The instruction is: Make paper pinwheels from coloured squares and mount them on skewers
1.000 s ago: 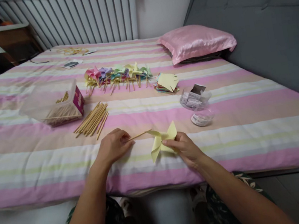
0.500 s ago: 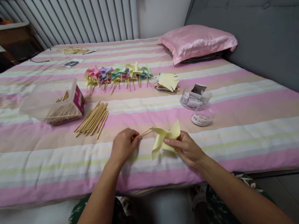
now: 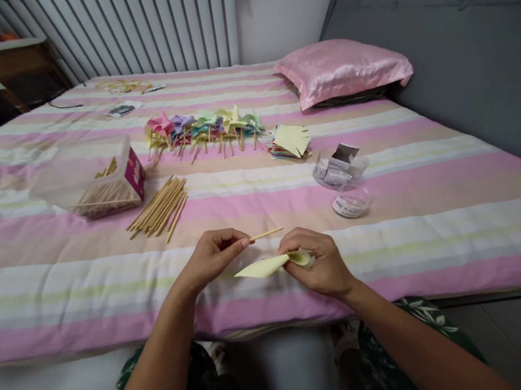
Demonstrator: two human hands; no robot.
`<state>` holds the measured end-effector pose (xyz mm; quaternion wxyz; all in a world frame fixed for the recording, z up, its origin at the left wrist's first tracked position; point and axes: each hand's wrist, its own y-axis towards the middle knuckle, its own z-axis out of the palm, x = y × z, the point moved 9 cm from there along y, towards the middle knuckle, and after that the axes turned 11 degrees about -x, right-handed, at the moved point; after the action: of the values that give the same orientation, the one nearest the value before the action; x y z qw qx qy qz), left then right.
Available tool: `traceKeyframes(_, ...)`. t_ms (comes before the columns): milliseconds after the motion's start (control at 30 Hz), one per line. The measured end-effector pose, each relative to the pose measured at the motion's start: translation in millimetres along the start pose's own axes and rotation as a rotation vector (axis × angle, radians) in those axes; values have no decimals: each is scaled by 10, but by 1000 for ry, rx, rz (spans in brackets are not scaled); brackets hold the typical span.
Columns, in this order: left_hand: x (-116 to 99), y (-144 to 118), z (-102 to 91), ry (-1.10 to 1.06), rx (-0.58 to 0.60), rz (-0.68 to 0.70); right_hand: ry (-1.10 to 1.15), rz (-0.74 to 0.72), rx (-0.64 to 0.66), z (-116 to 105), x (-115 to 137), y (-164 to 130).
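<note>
Between its fingertips my left hand (image 3: 217,253) pinches a thin wooden stick (image 3: 268,234), whose free end points right. A yellow paper pinwheel (image 3: 265,267) is gripped in my right hand (image 3: 316,261), turned nearly edge-on so one blade reaches left below the stick. My right fingers hide the middle of the pinwheel. The stick's tip lies close to my right knuckles; whether they touch I cannot tell. Both hands are above the near part of the striped bed (image 3: 110,313).
Loose sticks (image 3: 157,209) lie beside a clear plastic tub (image 3: 88,177) of sticks at left. Behind are a row of finished pinwheels (image 3: 204,128), a stack of cut paper squares (image 3: 290,141), two clear round containers (image 3: 351,200) and a pink pillow (image 3: 344,71).
My right hand has rotated the pinwheel from facing up to nearly edge-on. My left hand has shifted slightly right, and more of the stick shows past its fingers.
</note>
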<state>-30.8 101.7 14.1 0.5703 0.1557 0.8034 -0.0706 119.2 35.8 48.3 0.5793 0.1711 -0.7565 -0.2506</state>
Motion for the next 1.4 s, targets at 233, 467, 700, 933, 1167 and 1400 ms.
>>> traceKeyframes(233,-29,-19,-59,-14,13,-39,-144,-185,-104,-65,81,-46)
traceKeyframes(467,9,-43,-2,-21,88,-61,-190,-231,-202,-128,106,-51)
traceKeyframes(700,35,-62,49,-3,133,-90,-192,-228,-174,-83,108,-74)
traceKeyframes(933,-7,-71,82,0,141,-114,-203,-205,-203,-108,87,-78)
traceKeyframes(1167,3,-71,89,-3,147,-108,-218,-206,-231,-129,98,-79)
traceKeyframes(1400,6,-68,64,-42,119,-111,-214,-209,-243,-139,92,-88)
